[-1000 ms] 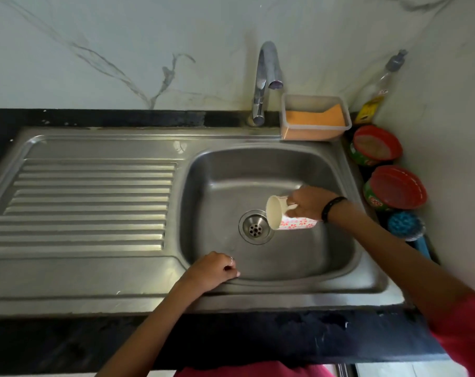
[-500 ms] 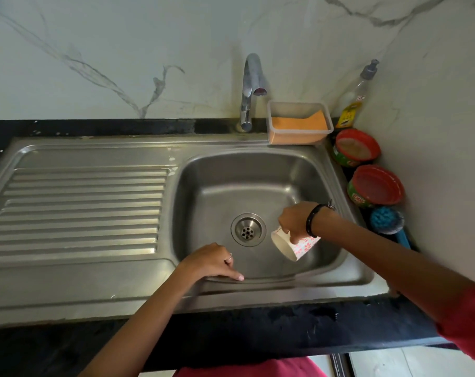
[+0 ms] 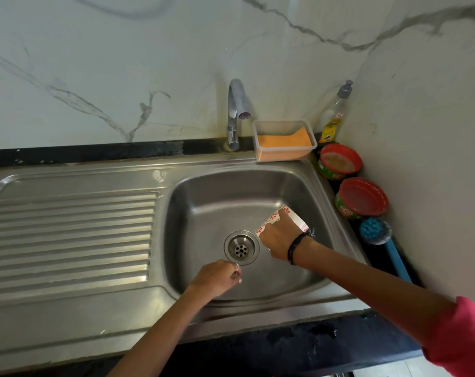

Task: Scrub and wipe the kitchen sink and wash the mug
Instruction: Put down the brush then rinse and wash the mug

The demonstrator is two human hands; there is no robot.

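Gripped around its body by the right hand's fingers (image 3: 278, 235), the mug (image 3: 285, 217) is judged rigid, breakable, slippery when wet; left hand (image 3: 216, 278) curled, empty.

Right hand (image 3: 278, 242) grips mug (image 3: 282, 220) over sink (image 3: 203, 210); left hand (image 3: 216, 278) curled.

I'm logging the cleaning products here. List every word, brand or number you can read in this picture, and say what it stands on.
"EXO", partly turned away: on the side of the nearer red-lidded tub.
Farther red-rimmed tub: label print too blurred to read.
Dish soap bottle: yellow label and small red tag, both too small to read.
Mug in the right hand: red flower pattern only, no text.
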